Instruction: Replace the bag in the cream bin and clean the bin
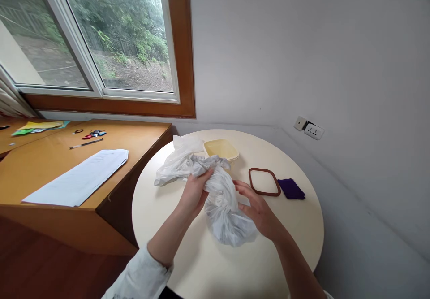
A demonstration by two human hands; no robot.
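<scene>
A crumpled white plastic bag (223, 196) is bunched up in front of me, over the middle of the round table. Its gathered upper part is gripped by my left hand (195, 191), whose fingers wrap around it. My right hand (253, 207) is at the bag's right side, fingers stretched and apart; the fingertips are at the plastic, and I cannot tell how firmly they touch. Behind the bag stands a pale yellow plastic container (221, 149), partly hidden by it. Another white plastic bag (178, 160) lies loosely to the left of the container.
On the round table (151, 218), a brown rounded-square frame (264, 195) lies to the right, next to a folded purple cloth (291, 188). A wooden desk (141, 133) with papers (80, 178), a pen (86, 144) and keys (94, 134) adjoins at left. A wall with sockets (314, 131) borders the right.
</scene>
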